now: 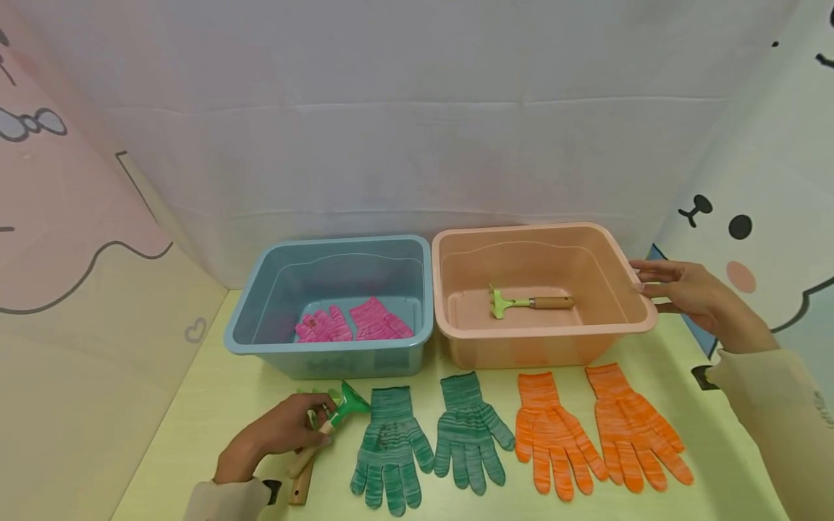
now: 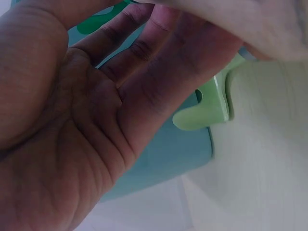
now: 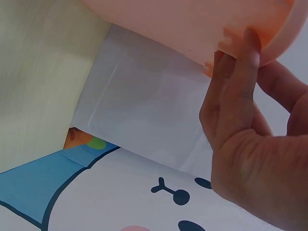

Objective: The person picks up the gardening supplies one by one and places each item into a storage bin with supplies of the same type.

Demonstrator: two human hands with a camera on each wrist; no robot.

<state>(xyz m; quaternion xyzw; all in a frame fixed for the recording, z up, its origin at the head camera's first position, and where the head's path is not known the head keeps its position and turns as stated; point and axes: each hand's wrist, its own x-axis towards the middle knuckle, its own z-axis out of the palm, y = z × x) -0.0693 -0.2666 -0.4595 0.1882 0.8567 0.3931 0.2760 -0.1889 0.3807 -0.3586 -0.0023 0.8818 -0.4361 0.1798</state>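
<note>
My left hand (image 1: 287,427) pinches a small garden tool with a dark green, flared head (image 1: 352,399) and a wooden handle. Beneath it lies a second garden tool, its wooden handle (image 1: 300,489) on the table and its light green head (image 2: 204,113) partly hidden by the hand. At the far right, my right hand (image 1: 693,293) grips the rim of the peach basin (image 1: 521,353); the right wrist view shows its fingers (image 3: 236,96) under the rim. Inside that basin rests a light green hand rake (image 1: 500,304) with a wooden handle.
A blue basin (image 1: 339,362) stands left of the peach one, with pink gloves (image 1: 381,320) inside. In front of the basins, green gloves (image 1: 391,449) and orange gloves (image 1: 557,434) lie flat on the yellow table (image 1: 176,449). A white cloth (image 1: 417,159) hangs behind.
</note>
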